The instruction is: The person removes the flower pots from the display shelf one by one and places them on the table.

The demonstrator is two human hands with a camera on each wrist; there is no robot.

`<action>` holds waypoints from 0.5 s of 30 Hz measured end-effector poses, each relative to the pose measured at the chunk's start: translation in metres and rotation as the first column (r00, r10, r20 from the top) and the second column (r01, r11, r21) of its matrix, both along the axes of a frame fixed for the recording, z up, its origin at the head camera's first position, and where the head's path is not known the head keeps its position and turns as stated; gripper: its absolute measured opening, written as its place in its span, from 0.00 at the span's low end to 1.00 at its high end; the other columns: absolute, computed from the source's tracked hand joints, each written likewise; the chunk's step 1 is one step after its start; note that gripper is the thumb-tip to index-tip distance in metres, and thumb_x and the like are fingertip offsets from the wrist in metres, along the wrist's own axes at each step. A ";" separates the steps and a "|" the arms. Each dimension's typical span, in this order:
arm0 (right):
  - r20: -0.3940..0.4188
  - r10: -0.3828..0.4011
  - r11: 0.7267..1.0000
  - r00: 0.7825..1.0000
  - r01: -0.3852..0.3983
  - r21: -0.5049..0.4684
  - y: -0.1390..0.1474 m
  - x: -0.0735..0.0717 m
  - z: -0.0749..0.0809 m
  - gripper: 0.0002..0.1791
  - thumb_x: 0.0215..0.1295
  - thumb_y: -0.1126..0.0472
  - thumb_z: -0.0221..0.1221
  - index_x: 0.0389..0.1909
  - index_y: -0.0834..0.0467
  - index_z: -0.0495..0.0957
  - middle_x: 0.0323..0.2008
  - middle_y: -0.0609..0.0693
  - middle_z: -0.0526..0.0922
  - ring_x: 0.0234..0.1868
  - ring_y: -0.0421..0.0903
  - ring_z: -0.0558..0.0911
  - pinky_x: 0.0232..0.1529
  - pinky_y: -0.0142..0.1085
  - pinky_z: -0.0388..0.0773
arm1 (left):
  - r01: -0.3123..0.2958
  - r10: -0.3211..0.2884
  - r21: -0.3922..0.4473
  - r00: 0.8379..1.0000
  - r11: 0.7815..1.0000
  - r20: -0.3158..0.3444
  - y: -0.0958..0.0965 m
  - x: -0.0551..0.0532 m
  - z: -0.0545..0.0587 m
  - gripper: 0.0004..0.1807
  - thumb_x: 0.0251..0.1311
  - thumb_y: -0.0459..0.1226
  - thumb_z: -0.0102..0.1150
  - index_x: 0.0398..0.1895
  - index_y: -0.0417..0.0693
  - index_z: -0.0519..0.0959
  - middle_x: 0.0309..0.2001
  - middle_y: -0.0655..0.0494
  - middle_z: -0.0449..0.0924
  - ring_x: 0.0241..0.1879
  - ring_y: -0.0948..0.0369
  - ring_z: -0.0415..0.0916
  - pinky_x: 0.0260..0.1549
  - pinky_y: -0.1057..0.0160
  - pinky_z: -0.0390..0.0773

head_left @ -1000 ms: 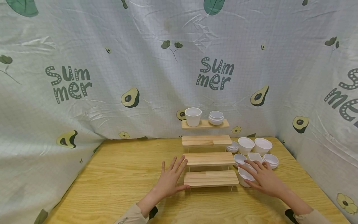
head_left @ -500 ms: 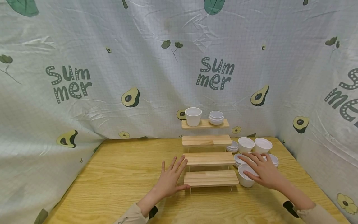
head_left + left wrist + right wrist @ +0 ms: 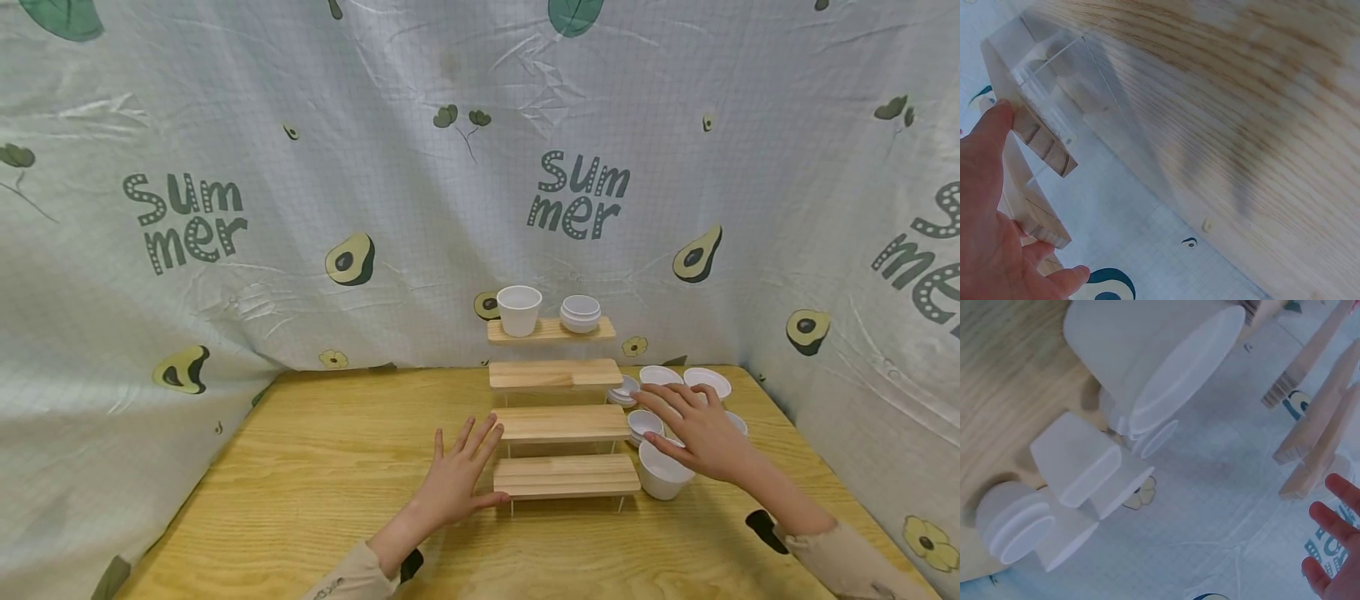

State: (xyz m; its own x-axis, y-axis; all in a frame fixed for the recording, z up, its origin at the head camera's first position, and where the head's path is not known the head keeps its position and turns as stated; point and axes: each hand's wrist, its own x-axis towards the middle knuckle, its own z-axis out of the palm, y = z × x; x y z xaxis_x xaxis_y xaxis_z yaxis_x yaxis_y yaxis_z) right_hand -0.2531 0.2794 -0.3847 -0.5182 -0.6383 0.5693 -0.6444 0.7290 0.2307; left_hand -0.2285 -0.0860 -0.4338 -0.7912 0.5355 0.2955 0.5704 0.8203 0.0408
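A wooden tiered stand (image 3: 558, 423) with clear supports stands on the table. My left hand (image 3: 453, 483) is spread at its left side. In the left wrist view, the thumb touches the end of one wooden step (image 3: 1044, 140), and other fingers lie by the step beyond. My right hand (image 3: 701, 437) hovers over a group of white pots with fingers extended, holding nothing. Nearest it are a tapered pot (image 3: 663, 477) and a small rounded pot (image 3: 643, 425). A square pot (image 3: 1075, 456), hidden under the hand in the head view, shows in the right wrist view.
On the top step are a tall white pot (image 3: 519, 312) and a small ribbed pot (image 3: 580, 315). Two wider pots stand at the table's back right, one a white pot (image 3: 707, 382). A printed curtain (image 3: 420, 208) borders the wooden table (image 3: 322, 467) behind and at both sides.
My right hand has risen and moved away from me, off the tapered front pot and over the pots behind it. The left hand stays against the stand.
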 end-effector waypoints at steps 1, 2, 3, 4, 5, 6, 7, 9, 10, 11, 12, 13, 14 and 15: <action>0.000 -0.004 1.000 1.000 0.004 0.005 -0.001 -0.001 0.002 0.29 0.61 0.41 0.48 0.60 0.52 0.66 0.55 0.51 0.71 0.52 0.49 0.68 0.43 0.51 0.58 | 0.000 0.000 -0.001 1.000 1.000 0.000 0.000 0.000 0.000 0.49 0.48 0.64 0.50 0.70 0.51 0.47 0.71 0.53 0.43 0.69 0.48 0.45 0.53 0.30 0.51; 0.000 -0.007 1.000 1.000 0.007 0.009 -0.003 -0.002 0.004 0.30 0.61 0.42 0.48 0.60 0.53 0.66 0.55 0.51 0.71 0.53 0.49 0.68 0.43 0.51 0.58 | -0.001 0.001 -0.002 1.000 1.000 -0.001 0.000 0.000 0.000 0.49 0.48 0.64 0.50 0.70 0.51 0.47 0.71 0.53 0.43 0.69 0.48 0.45 0.53 0.30 0.52; -0.002 -0.009 1.000 1.000 0.009 0.010 -0.004 -0.003 0.006 0.30 0.60 0.42 0.49 0.60 0.53 0.65 0.55 0.51 0.71 0.53 0.49 0.68 0.44 0.51 0.58 | -0.001 0.001 -0.002 1.000 1.000 -0.001 0.000 -0.001 0.000 0.49 0.48 0.64 0.50 0.70 0.51 0.47 0.71 0.53 0.43 0.69 0.48 0.45 0.53 0.30 0.52; -0.006 -0.011 1.000 1.000 0.011 0.012 -0.006 -0.005 0.008 0.30 0.60 0.43 0.50 0.60 0.53 0.65 0.55 0.52 0.71 0.52 0.49 0.68 0.44 0.51 0.58 | -0.001 0.001 -0.003 1.000 1.000 -0.002 -0.001 -0.001 0.000 0.49 0.48 0.64 0.49 0.70 0.51 0.47 0.71 0.53 0.43 0.69 0.48 0.45 0.53 0.30 0.52; -0.011 -0.011 1.000 1.000 0.011 0.012 -0.007 -0.006 0.010 0.30 0.60 0.43 0.50 0.60 0.53 0.65 0.55 0.52 0.71 0.52 0.49 0.68 0.44 0.51 0.58 | -0.001 0.001 -0.002 1.000 1.000 -0.001 -0.001 -0.001 -0.001 0.49 0.48 0.64 0.49 0.70 0.51 0.47 0.71 0.53 0.43 0.69 0.48 0.45 0.53 0.30 0.52; -0.017 -0.008 1.000 1.000 0.008 0.010 -0.008 -0.008 0.012 0.29 0.60 0.43 0.50 0.60 0.53 0.66 0.55 0.52 0.71 0.52 0.50 0.69 0.44 0.50 0.58 | -0.001 0.001 -0.001 1.000 1.000 0.000 -0.001 -0.001 -0.001 0.50 0.48 0.64 0.49 0.70 0.51 0.47 0.71 0.53 0.43 0.69 0.48 0.45 0.53 0.30 0.52; -0.024 0.000 1.000 1.000 0.000 0.007 -0.010 -0.010 0.014 0.29 0.61 0.43 0.49 0.60 0.54 0.66 0.54 0.52 0.72 0.51 0.50 0.69 0.43 0.50 0.58 | 0.000 0.000 -0.001 1.000 1.000 0.001 -0.001 -0.001 -0.001 0.50 0.48 0.64 0.50 0.70 0.51 0.47 0.71 0.53 0.43 0.69 0.48 0.45 0.53 0.30 0.52; -0.040 0.015 1.000 0.999 -0.015 0.003 -0.012 -0.014 0.018 0.29 0.61 0.43 0.49 0.59 0.54 0.67 0.54 0.53 0.72 0.49 0.51 0.70 0.43 0.50 0.59 | 0.001 -0.001 -0.002 1.000 1.000 0.003 -0.001 -0.001 -0.001 0.50 0.48 0.64 0.49 0.70 0.51 0.47 0.71 0.53 0.43 0.68 0.48 0.45 0.53 0.30 0.51; -0.048 0.023 1.000 0.999 -0.023 0.003 -0.013 -0.017 0.020 0.28 0.62 0.43 0.48 0.59 0.55 0.67 0.53 0.53 0.72 0.49 0.51 0.70 0.42 0.50 0.59 | 0.001 -0.001 -0.003 1.000 1.000 0.000 -0.001 -0.001 -0.001 0.50 0.48 0.64 0.49 0.70 0.51 0.47 0.71 0.53 0.43 0.68 0.47 0.45 0.53 0.30 0.52; -0.054 0.031 1.000 0.998 -0.031 0.002 -0.014 -0.019 0.022 0.28 0.63 0.42 0.47 0.59 0.55 0.67 0.53 0.53 0.72 0.48 0.51 0.70 0.43 0.50 0.59 | 0.002 -0.002 -0.003 1.000 1.000 -0.002 -0.001 -0.001 -0.001 0.50 0.48 0.64 0.50 0.70 0.51 0.47 0.71 0.53 0.43 0.68 0.47 0.45 0.53 0.30 0.52; -0.058 0.038 0.999 0.998 -0.038 0.002 -0.016 -0.021 0.025 0.28 0.63 0.42 0.46 0.58 0.56 0.67 0.53 0.54 0.72 0.48 0.51 0.70 0.42 0.50 0.59 | 0.004 -0.004 -0.003 1.000 1.000 -0.005 -0.001 -0.001 -0.001 0.50 0.48 0.64 0.50 0.69 0.50 0.47 0.71 0.52 0.44 0.68 0.47 0.46 0.52 0.30 0.52; -0.060 0.042 0.999 0.997 -0.042 0.003 -0.017 -0.023 0.027 0.29 0.64 0.42 0.45 0.58 0.56 0.67 0.53 0.54 0.72 0.48 0.52 0.70 0.43 0.50 0.59 | 0.004 -0.004 -0.006 1.000 1.000 -0.008 -0.001 -0.001 -0.001 0.50 0.47 0.64 0.50 0.69 0.50 0.48 0.71 0.52 0.44 0.68 0.46 0.47 0.52 0.30 0.52; -0.062 0.044 0.999 0.997 -0.044 0.004 -0.018 -0.025 0.029 0.29 0.64 0.41 0.45 0.58 0.56 0.68 0.53 0.54 0.72 0.48 0.52 0.71 0.43 0.51 0.59 | 0.005 -0.005 -0.008 1.000 1.000 -0.009 -0.001 -0.001 -0.001 0.50 0.47 0.64 0.50 0.69 0.50 0.48 0.71 0.52 0.45 0.68 0.46 0.47 0.52 0.30 0.53; -0.064 0.044 0.999 0.997 -0.044 0.006 -0.019 -0.027 0.032 0.29 0.64 0.41 0.44 0.58 0.56 0.68 0.53 0.54 0.72 0.49 0.52 0.71 0.43 0.51 0.59 | 0.006 -0.006 -0.009 1.000 1.000 -0.009 -0.001 -0.001 -0.001 0.50 0.47 0.64 0.50 0.69 0.50 0.48 0.71 0.52 0.45 0.68 0.46 0.47 0.52 0.30 0.53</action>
